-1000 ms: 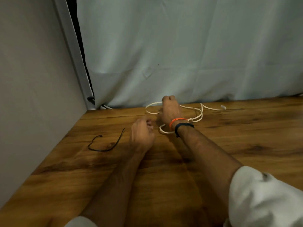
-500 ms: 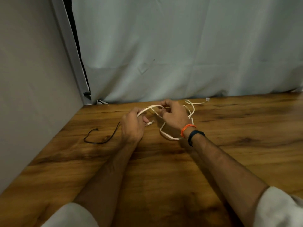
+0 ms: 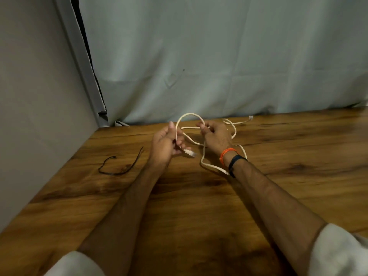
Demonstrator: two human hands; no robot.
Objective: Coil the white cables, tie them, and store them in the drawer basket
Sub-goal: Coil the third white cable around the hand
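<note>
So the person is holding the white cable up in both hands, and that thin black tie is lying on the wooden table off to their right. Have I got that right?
Not quite. The head view shows the thin black tie lying to the person's left, near the wall, not to their right. The rest holds: the left hand and right hand both hold the white cable above the wooden table.

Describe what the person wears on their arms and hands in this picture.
Both forearms are bare, with white sleeves pushed up towards the elbows. The right wrist carries an orange band and, just behind it, a dark band. The left hand and right hand are bare, without gloves.
</note>
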